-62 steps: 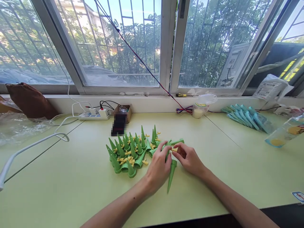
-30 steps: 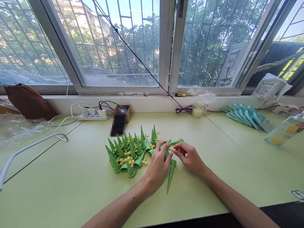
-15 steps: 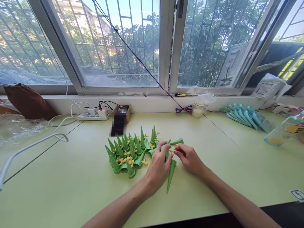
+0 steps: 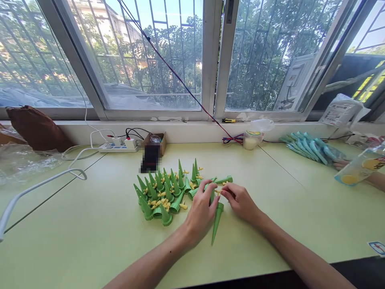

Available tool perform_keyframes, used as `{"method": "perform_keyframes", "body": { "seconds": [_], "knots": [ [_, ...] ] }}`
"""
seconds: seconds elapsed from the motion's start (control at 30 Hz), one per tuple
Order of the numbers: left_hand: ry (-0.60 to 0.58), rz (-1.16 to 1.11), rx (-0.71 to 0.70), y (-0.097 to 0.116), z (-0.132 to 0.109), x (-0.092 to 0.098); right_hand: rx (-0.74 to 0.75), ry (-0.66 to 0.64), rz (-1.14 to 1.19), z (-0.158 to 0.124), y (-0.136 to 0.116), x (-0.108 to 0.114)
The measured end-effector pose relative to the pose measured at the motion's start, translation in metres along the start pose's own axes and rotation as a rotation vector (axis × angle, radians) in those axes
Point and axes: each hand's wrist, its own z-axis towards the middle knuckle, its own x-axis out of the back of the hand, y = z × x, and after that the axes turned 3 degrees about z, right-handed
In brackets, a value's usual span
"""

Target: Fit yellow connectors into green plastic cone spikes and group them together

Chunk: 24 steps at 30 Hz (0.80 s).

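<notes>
My left hand [image 4: 201, 208] is closed around a green plastic cone, mostly hidden behind its fingers. Between the thumb and fingertips of my right hand [image 4: 241, 201] is a small yellow plastic valve [image 4: 218, 192], held against the cone in my left hand; whether the two are joined I cannot tell. Just below my left fingers a loose green cone [image 4: 217, 224] lies with its tip toward me. Left of my hands stands a cluster of green cones [image 4: 152, 193], with yellow valves [image 4: 155, 204] scattered among them. Another cone [image 4: 225, 179] lies on its side behind my hands.
A power strip [image 4: 118, 148], a small cardboard box [image 4: 162, 143] and a jar [image 4: 252, 140] line the back of the table [image 4: 300, 224]. Teal packets [image 4: 309, 146] lie at the right, where another person's hand [image 4: 341, 163] shows behind a clear bag [image 4: 357, 170].
Another person's hand and arm have come into view at the right edge, by the teal packets. My own hands have hardly moved.
</notes>
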Motion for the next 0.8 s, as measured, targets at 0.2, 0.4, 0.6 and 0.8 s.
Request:
{"method": "perform_keyframes", "body": {
  "seconds": [0.2, 0.4, 0.6, 0.8],
  "knots": [
    [0.000, 0.000, -0.001, 0.000, 0.000, -0.001, -0.002, -0.013, 0.002, 0.000, 0.002, -0.001],
    [0.013, 0.005, -0.011, -0.001, 0.001, 0.001, -0.034, -0.004, 0.027, 0.000, -0.003, 0.000],
    [0.068, 0.058, -0.013, -0.008, 0.006, 0.003, -0.119, 0.226, 0.014, 0.007, -0.002, 0.011],
    [0.017, 0.136, -0.004, -0.012, 0.006, 0.003, -0.208, 0.271, -0.200, 0.010, 0.018, 0.014]
  ]
}}
